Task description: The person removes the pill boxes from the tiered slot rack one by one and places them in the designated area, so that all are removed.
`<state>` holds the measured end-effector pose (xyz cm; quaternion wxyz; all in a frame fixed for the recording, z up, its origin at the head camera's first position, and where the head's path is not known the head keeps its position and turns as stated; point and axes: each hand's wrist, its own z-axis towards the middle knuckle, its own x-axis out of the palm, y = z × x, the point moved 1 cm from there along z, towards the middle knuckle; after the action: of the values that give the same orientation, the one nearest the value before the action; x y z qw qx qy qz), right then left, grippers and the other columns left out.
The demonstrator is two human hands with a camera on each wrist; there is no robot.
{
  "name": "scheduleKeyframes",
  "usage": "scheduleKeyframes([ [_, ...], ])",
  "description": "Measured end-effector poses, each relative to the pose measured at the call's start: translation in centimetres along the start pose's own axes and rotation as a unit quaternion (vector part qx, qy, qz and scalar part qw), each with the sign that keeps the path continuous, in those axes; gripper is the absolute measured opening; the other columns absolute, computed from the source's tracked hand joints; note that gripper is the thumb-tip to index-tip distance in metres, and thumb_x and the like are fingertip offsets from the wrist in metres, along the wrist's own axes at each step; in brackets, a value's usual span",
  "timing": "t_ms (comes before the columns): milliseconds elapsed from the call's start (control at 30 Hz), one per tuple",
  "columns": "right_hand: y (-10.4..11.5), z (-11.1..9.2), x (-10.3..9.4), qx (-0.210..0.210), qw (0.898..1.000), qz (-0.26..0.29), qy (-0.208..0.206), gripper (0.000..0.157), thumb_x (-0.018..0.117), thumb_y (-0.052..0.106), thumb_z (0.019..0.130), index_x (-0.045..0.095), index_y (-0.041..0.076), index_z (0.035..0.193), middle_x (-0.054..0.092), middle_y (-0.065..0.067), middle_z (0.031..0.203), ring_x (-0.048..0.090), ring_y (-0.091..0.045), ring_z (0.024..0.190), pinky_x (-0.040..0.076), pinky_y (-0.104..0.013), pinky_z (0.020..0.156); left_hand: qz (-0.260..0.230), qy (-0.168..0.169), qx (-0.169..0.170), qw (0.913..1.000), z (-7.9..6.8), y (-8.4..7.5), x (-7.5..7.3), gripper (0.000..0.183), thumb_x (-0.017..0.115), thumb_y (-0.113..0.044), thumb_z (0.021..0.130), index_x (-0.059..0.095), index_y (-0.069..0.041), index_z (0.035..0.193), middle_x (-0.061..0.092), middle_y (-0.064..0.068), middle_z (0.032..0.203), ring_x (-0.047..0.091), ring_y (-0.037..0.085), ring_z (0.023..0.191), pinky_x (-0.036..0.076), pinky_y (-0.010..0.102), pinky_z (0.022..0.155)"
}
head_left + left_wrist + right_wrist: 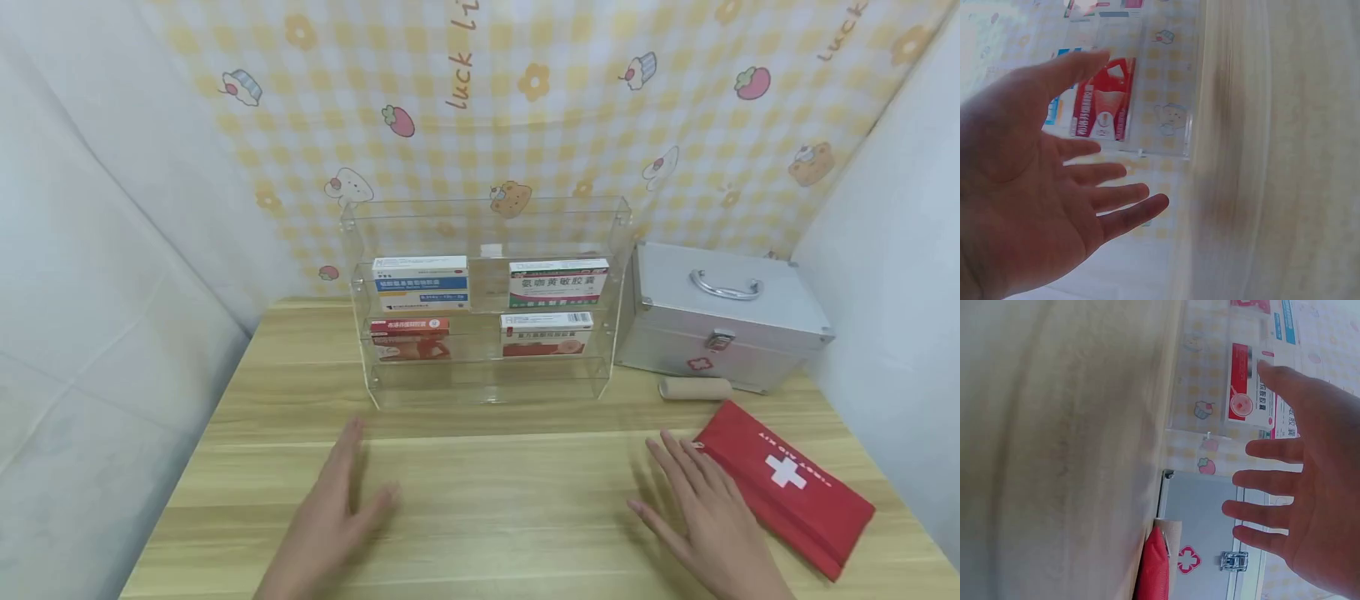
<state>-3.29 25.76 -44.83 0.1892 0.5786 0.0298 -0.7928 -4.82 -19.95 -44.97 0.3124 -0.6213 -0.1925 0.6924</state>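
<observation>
In the head view my left hand (326, 521) hovers over the table's front left, fingers straight, holding nothing. My right hand (705, 517) is at the front right, fingers spread, beside a red first aid pouch (787, 483); whether it touches the pouch I cannot tell. Between and beyond the hands stands a clear acrylic rack (491, 379). Its upper tier carries a blue-and-white medicine box (422, 287) and a green-and-white medicine box (558, 287). On the tier below sit a red medicine box (410, 340) and a white-and-red medicine box (546, 335).
Right of the rack stands a silver metal case (705, 333) with a handle and latch. A beige bandage roll (695, 388) lies before it. A yellow checked cloth (450, 150) hangs behind the wooden table (495, 500); pale walls flank both sides.
</observation>
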Motion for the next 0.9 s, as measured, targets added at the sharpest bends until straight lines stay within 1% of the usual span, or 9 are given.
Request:
scheduleKeyframes([
  [33, -0.1, 0.2, -0.1, -0.002, 1.000, 0.007, -0.005, 0.091, 0.075, 0.051, 0.081, 0.033, 0.018, 0.154, 0.036, -0.011, 0.154, 0.034, -0.037, 0.137, 0.009, -0.041, 0.121, -0.026, 0.000, -0.009, 0.9996, 0.4, 0.3, -0.1, 0.091, 0.067, -0.040, 0.093, 0.008, -0.020, 0.159, 0.018, 0.014, 0.160, 0.030, 0.042, 0.139, 0.034, 0.061, 0.106],
  [100, -0.3, 0.7, -0.3, -0.009, 1.000, 0.020, -0.021, 0.087, 0.077, 0.047, 0.081, 0.037, 0.018, 0.152, 0.040, -0.010, 0.151, 0.038, -0.036, 0.134, 0.024, -0.049, 0.116, -0.080, 0.005, -0.030, 0.9963, 1.4, 0.7, -0.4, 0.087, 0.065, -0.037, 0.095, 0.009, -0.016, 0.158, 0.021, 0.020, 0.158, 0.034, 0.046, 0.135, 0.039, 0.061, 0.102],
  [167, -0.4, 1.4, -0.4, -0.018, 0.999, 0.026, -0.030, 0.085, 0.076, 0.045, 0.081, 0.038, 0.018, 0.152, 0.043, -0.009, 0.149, 0.041, -0.035, 0.132, 0.033, -0.053, 0.108, -0.139, 0.013, -0.044, 0.9892, 2.6, 1.2, -0.6, 0.084, 0.064, -0.033, 0.097, 0.010, -0.011, 0.158, 0.020, 0.023, 0.157, 0.034, 0.047, 0.134, 0.041, 0.059, 0.101],
  [267, -0.5, 2.7, -0.6, -0.029, 0.998, 0.034, -0.036, 0.080, 0.075, 0.044, 0.083, 0.040, 0.018, 0.151, 0.046, -0.007, 0.147, 0.044, -0.033, 0.129, 0.040, -0.056, 0.099, -0.217, 0.029, -0.070, 0.9732, 4.5, 1.9, -0.8, 0.084, 0.062, -0.031, 0.098, 0.007, -0.008, 0.157, 0.014, 0.022, 0.159, 0.023, 0.044, 0.141, 0.031, 0.060, 0.109],
  [367, -0.4, 4.3, -0.8, -0.037, 0.998, 0.035, -0.037, 0.077, 0.073, 0.044, 0.085, 0.042, 0.018, 0.150, 0.048, -0.007, 0.145, 0.046, -0.034, 0.127, 0.041, -0.059, 0.099, -0.280, 0.036, -0.087, 0.9555, 6.3, 2.5, -0.7, 0.086, 0.063, -0.030, 0.097, 0.005, -0.007, 0.157, 0.010, 0.018, 0.161, 0.013, 0.039, 0.145, 0.021, 0.059, 0.114],
  [467, -0.1, 6.1, -1.1, -0.049, 0.997, 0.036, -0.043, 0.074, 0.074, 0.041, 0.085, 0.043, 0.018, 0.149, 0.051, -0.008, 0.142, 0.048, -0.037, 0.126, 0.044, -0.061, 0.096, -0.316, 0.036, -0.097, 0.9430, 7.5, 3.1, -0.4, 0.089, 0.066, -0.031, 0.095, 0.005, -0.011, 0.157, 0.010, 0.014, 0.162, 0.012, 0.034, 0.146, 0.019, 0.055, 0.116],
  [600, 0.2, 8.5, -1.6, -0.074, 0.995, 0.043, -0.058, 0.072, 0.074, 0.037, 0.085, 0.045, 0.017, 0.148, 0.053, -0.009, 0.141, 0.049, -0.038, 0.126, 0.045, -0.059, 0.097, -0.348, 0.036, -0.085, 0.9330, 8.6, 3.7, 0.4, 0.087, 0.067, -0.023, 0.095, 0.007, -0.012, 0.158, 0.012, 0.013, 0.161, 0.014, 0.033, 0.146, 0.019, 0.052, 0.117],
  [733, 0.4, 10.8, -2.0, -0.094, 0.992, 0.051, -0.074, 0.069, 0.072, 0.035, 0.087, 0.045, 0.015, 0.147, 0.055, -0.009, 0.137, 0.053, -0.031, 0.120, 0.048, -0.053, 0.096, -0.360, 0.036, -0.078, 0.9292, 9.3, 4.1, 1.1, 0.086, 0.066, -0.016, 0.095, 0.008, -0.012, 0.158, 0.012, 0.014, 0.161, 0.015, 0.032, 0.146, 0.017, 0.048, 0.118],
  [900, 0.9, 13.1, -2.0, -0.107, 0.989, 0.057, -0.090, 0.065, 0.071, 0.035, 0.088, 0.048, 0.009, 0.143, 0.055, -0.011, 0.137, 0.054, -0.032, 0.121, 0.048, -0.052, 0.097, -0.365, 0.030, -0.083, 0.9267, 9.9, 4.2, 1.5, 0.088, 0.069, -0.016, 0.093, 0.010, -0.011, 0.157, 0.013, 0.012, 0.162, 0.015, 0.029, 0.146, 0.016, 0.045, 0.119],
])
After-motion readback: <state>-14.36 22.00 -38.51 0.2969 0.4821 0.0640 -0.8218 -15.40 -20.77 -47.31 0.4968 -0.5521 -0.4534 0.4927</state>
